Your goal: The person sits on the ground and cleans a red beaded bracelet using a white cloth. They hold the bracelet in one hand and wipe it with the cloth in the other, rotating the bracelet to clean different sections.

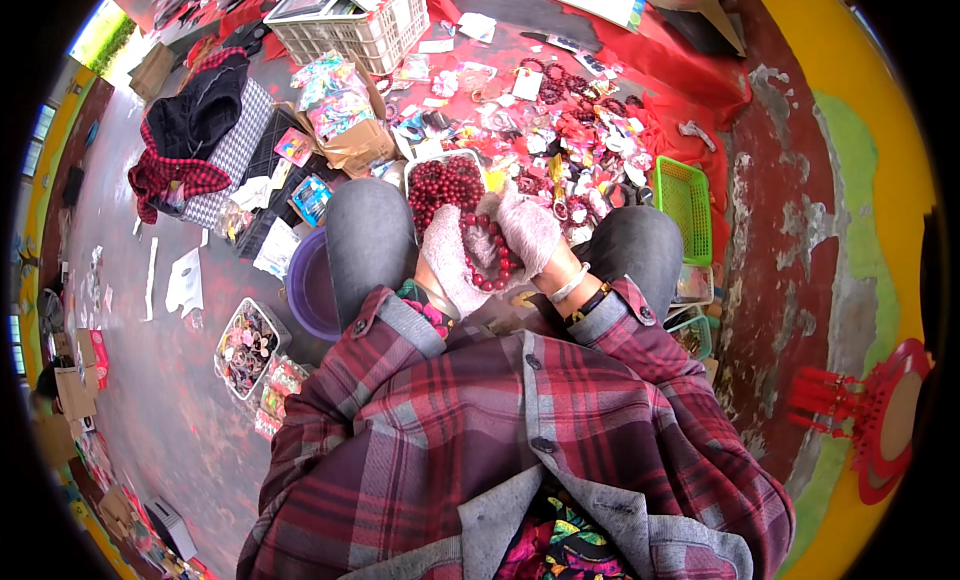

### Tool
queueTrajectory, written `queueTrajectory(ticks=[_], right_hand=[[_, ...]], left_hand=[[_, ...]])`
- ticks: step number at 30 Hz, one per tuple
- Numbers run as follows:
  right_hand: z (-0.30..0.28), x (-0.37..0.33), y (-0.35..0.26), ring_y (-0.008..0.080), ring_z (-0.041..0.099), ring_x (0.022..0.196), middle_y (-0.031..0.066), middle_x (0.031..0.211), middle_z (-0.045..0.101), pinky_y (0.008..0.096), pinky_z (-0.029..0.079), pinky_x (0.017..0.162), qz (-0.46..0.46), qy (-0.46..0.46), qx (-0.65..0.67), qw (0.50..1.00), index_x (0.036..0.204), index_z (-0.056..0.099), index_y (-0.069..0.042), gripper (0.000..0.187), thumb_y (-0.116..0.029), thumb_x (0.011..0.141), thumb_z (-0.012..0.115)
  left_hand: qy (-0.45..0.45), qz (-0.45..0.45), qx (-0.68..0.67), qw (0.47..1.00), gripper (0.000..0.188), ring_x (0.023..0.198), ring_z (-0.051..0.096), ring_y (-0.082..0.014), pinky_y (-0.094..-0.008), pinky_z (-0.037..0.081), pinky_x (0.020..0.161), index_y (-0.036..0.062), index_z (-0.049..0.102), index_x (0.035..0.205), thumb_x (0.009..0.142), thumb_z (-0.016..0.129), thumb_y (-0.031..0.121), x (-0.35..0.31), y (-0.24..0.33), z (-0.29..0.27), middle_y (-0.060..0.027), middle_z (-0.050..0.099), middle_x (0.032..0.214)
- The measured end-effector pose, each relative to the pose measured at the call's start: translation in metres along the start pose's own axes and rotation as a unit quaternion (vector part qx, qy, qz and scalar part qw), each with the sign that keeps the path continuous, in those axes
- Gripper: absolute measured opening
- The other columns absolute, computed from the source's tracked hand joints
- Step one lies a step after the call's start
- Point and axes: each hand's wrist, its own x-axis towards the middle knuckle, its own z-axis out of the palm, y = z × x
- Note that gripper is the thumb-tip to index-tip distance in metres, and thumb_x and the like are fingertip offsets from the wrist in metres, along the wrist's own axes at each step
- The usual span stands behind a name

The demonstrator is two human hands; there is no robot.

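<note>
Between my knees, both hands wear pale knitted gloves and hold a dark red bead bracelet (487,281). My left hand (447,257) is curled at the bracelet's left side. On the opposite side, my right hand (530,230) grips the loop with bent fingers. Some of the beads are hidden by the gloves. Just beyond my left hand stands a white basket (481,164) heaped with red bead bracelets (443,185). Farther off, loose bracelets (560,83) lie among small packets and cards on a red cloth (690,75).
A green basket (684,212) stands right of my right knee, near the peeling wall (770,230). Left of my left knee are a purple basin (312,285) and a white container of small trinkets (250,345). An opened cardboard box (360,145) and a large crate (365,35) stand ahead.
</note>
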Motion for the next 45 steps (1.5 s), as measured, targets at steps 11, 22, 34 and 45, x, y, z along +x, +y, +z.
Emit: queueTrajectory(ticks=[11,22,34,45], right_hand=[[0.037,0.003,0.019,0.0201,0.055,0.062,0.0101,0.069,0.057,0.0329,0.045,0.058,0.104,0.034,0.337,0.935,0.09,0.057,-0.004,0.017,-0.018,0.088,0.048],[0.03,-0.023,0.015,0.0152,0.057,0.101,0.005,0.114,0.059,0.0294,0.047,0.087,0.15,0.02,0.907,0.393,0.123,0.051,-0.004,0.038,-0.023,0.09,0.056],[0.067,-0.014,0.019,0.0282,0.057,0.077,0.0143,0.082,0.059,0.0351,0.046,0.065,-0.019,0.205,0.529,0.823,0.095,0.059,-0.007,0.02,-0.014,0.077,0.056],[0.04,-0.022,0.014,0.012,0.054,0.086,0.0011,0.094,0.058,0.0271,0.046,0.074,0.163,0.08,0.887,0.424,0.11,0.056,-0.004,0.025,-0.021,0.092,0.053]], left_hand=[[-0.042,-0.058,0.023,0.997,0.054,0.121,0.046,-0.0268,-0.0435,0.034,0.105,0.006,0.037,0.136,0.096,0.035,0.042,0.001,0.0,-0.011,-0.0118,0.045,0.135],[-0.035,0.029,0.068,0.997,0.054,0.124,0.044,-0.0286,-0.0444,0.035,0.105,0.0033,0.034,0.136,0.097,0.035,0.041,0.012,0.001,-0.034,-0.0132,0.042,0.136],[-0.011,0.197,0.559,0.805,0.034,0.106,0.056,-0.0215,-0.0344,0.047,0.092,-0.001,0.047,0.121,0.097,0.042,0.023,0.014,0.008,-0.048,-0.0133,0.057,0.114],[-0.045,0.022,0.056,0.997,0.053,0.119,0.048,-0.0297,-0.0488,0.042,0.099,0.0043,0.041,0.131,0.097,0.035,0.044,0.009,0.003,-0.008,-0.0147,0.048,0.131]])
